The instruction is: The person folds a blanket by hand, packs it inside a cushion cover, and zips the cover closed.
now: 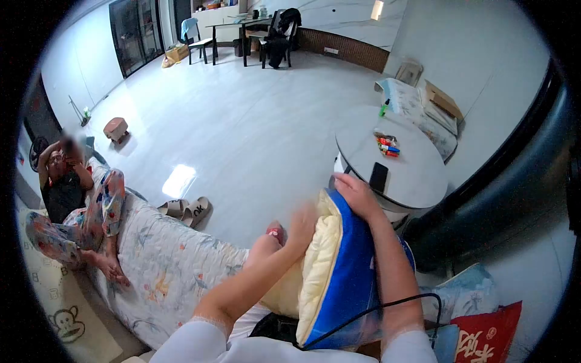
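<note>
A blue cushion (351, 266) with cream padded fabric (321, 257) along its left side stands upright on my lap. My right hand (358, 195) grips its top corner, the fingers bent over the edge. Against the upper left of the cream fabric is my left hand (302, 226), smeared by motion, so its fingers cannot be made out. A black cable (378, 307) runs across the lower part of the cushion and my right forearm.
Ahead on the right, a round table (417, 172) holds a black phone (379, 176) and small colourful packets (388, 145). Another person (69, 187) sits at the left on the quilted sofa (163, 248). Slippers (195, 212) lie on the floor. A red cushion (487, 333) is at lower right.
</note>
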Action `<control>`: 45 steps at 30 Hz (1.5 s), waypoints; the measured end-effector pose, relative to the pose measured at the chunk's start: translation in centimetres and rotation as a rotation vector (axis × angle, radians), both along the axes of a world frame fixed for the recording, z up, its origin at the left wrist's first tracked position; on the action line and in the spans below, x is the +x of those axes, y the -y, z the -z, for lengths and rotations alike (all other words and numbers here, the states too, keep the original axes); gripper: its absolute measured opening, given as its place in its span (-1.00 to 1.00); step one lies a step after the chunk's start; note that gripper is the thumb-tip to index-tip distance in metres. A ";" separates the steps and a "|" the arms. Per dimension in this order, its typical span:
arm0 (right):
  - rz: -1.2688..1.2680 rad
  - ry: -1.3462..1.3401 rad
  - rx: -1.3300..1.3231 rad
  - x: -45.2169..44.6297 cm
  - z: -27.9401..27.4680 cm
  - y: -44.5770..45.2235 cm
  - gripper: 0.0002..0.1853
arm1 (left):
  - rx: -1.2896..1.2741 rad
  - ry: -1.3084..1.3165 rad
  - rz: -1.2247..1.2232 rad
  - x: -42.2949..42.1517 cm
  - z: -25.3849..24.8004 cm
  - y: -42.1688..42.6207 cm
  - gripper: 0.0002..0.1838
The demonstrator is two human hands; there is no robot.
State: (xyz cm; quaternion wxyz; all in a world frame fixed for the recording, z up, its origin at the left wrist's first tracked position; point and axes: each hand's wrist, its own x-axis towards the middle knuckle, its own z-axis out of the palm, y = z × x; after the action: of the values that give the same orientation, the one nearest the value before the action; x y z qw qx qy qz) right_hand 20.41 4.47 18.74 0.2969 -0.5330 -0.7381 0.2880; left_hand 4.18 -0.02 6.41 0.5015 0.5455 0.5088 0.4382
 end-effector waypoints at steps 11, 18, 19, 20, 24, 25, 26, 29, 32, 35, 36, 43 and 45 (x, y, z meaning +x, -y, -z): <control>-0.145 -0.399 -0.431 2.6 8.0 -0.8 -0.66 | 0.064 -0.110 -0.114 -0.1 -4.1 3.0 -0.63; -0.168 -0.735 -0.397 3.7 8.7 0.9 -0.73 | 0.323 -0.019 -0.108 0.4 -4.3 3.1 -0.81; -0.169 -0.738 -0.401 3.6 8.5 1.3 -0.73 | 0.318 -0.023 -0.108 0.4 -4.4 3.1 -0.81; -0.137 -0.782 -0.426 3.4 8.4 1.8 -0.74 | 0.310 -0.059 -0.100 0.4 -4.4 3.3 -0.85; -0.099 -0.786 -0.404 3.2 8.6 2.4 -0.75 | 0.331 -0.120 -0.106 0.4 -4.5 3.6 -0.89; -0.097 -0.787 -0.403 3.2 8.6 2.5 -0.75 | 0.332 -0.121 -0.104 0.4 -4.5 3.6 -0.89; -0.099 -0.747 -0.393 3.1 8.6 2.5 -0.76 | 0.329 -0.141 -0.102 0.4 -4.4 3.6 -0.84; -0.063 -0.559 -0.288 1.5 7.1 3.2 -0.76 | 0.188 -0.095 -0.058 0.5 -2.6 2.8 -0.63; 0.031 -0.400 -0.075 -0.7 7.2 4.3 -0.76 | -0.116 -0.118 0.089 0.2 -2.1 1.4 -0.33; 0.215 0.027 0.290 2.1 7.1 4.0 -0.79 | -0.190 -0.201 0.196 -1.6 2.1 -0.7 -0.11; 0.315 0.194 0.393 4.5 6.8 3.6 -0.79 | -0.287 -0.223 0.182 -2.2 1.4 -0.8 -0.23; 0.785 -0.324 -0.537 22.6 12.6 12.1 -0.46 | -0.584 0.335 0.269 -6.4 5.8 0.9 -0.46; 0.772 -0.799 -0.644 20.7 13.4 15.8 -0.43 | -0.629 0.197 0.063 -5.8 6.7 1.5 -0.49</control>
State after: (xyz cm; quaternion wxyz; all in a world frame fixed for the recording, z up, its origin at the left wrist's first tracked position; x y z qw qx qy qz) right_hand 41.07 -11.38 5.30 0.4565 -0.6743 -0.2023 0.5441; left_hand -1.58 -1.54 -0.27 0.7055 0.3345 0.5509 0.2946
